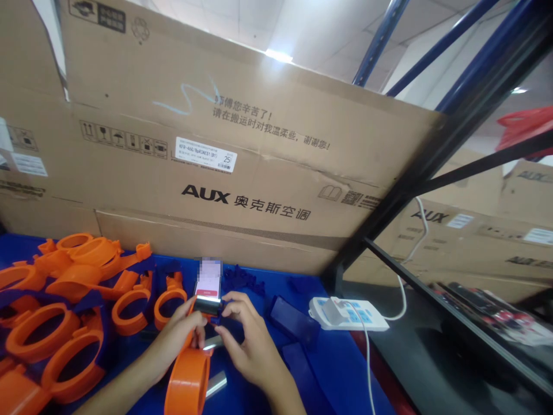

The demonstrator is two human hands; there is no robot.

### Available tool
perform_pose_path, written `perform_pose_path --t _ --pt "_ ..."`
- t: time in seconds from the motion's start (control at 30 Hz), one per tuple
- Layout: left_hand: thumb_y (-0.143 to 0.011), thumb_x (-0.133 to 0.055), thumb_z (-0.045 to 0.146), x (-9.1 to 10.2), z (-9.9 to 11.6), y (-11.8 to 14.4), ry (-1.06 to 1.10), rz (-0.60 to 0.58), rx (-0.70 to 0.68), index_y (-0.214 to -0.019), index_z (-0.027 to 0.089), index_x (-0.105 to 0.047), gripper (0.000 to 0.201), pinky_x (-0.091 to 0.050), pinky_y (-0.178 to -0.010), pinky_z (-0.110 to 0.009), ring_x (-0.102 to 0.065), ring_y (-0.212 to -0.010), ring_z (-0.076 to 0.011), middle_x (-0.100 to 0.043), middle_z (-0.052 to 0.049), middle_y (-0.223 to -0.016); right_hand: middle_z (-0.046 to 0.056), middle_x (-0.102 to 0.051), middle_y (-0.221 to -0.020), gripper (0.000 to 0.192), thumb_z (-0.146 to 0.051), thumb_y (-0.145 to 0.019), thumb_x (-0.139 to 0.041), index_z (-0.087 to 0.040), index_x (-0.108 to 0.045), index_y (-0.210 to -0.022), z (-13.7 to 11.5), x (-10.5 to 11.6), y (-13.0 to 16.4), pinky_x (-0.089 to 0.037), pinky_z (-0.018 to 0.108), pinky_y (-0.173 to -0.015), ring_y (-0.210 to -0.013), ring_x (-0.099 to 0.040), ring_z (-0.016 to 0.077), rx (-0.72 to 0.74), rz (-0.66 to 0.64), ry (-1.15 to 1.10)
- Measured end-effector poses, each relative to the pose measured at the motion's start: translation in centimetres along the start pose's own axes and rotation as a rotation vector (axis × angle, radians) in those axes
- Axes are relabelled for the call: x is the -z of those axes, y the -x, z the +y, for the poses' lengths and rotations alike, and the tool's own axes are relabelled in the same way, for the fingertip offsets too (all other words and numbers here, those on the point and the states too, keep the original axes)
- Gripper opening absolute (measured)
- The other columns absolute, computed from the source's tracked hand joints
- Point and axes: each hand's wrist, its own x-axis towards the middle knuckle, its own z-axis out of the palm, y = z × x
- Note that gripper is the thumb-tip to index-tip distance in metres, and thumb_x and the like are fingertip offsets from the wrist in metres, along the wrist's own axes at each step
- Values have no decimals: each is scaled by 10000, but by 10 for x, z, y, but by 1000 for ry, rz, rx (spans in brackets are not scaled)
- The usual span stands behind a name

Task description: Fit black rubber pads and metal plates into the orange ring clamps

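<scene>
Two hands are working close together near the front edge of the blue table (345,369), and I am holding one orange clamp ring (189,381) between them. My left hand (179,337) is pinching the ring's upper tab, fingers closed on it, while the ring itself is hanging down toward me, its open hoop facing roughly forward and its long axis running from my fingertips back to the near edge. My right hand (248,340) is curling its fingers around a small dark blue piece (218,318) just beside that tab, to the right of it, so the right hand is nearer the piece. Further out, a phone (208,286) is standing upright. Beyond, toward the left edge, loose orange rings (64,323) are lying heaped, and a white power strip (348,314) is resting at the right edge before the cardboard box (259,161).
</scene>
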Motion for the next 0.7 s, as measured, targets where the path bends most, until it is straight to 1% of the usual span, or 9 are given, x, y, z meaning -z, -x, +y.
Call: perform_pose_path --t 0.13,0.3,0.5,0.57,0.7 --pt "-830 -661 293 -2 2 0 -40 18 -11 -947 212 -645 143 -409 -468 -236 -560 -423 -144 -638 41 -513 96 -635 -1314 224 -140 -920 -689 -273 -609 -1082 0 -1 1 -517 358 -965 -1177 -651 254 4 -7 37" --pt "-855 -616 281 -4 4 1 -83 38 -17 -951 214 -638 119 -395 -467 -230 -538 -417 -137 -621 48 -494 97 -628 -1339 227 -138 -919 -688 -276 -610 -1081 0 -1 2 -522 361 -960 -1201 -644 261 -6 -14 56" --pt "-833 -581 230 -3 3 1 -75 34 -19 -945 211 -639 128 -424 -498 -244 -529 -425 -139 -613 46 -488 100 -651 -1314 193 -147 -924 -698 -269 -610 -1044 -1 -2 1 -491 394 -1027 -1214 -636 269 17 1 23" --pt "-824 -578 221 0 4 2 -55 12 -11 -977 203 -650 170 -450 -525 -251 -547 -454 -144 -619 39 -505 104 -663 -1282 185 -153 -920 -709 -266 -608 -1026 -1 -3 1 -491 403 -1026 -1203 -637 275 28 9 8" --pt "-833 -614 260 3 7 7 59 -98 5 -1057 194 -665 238 -483 -569 -255 -561 -528 -148 -628 23 -563 100 -669 -1220 183 -144 -914 -711 -259 -599 -1003 -2 -4 1 -516 384 -967 -1131 -656 263 34 14 7"
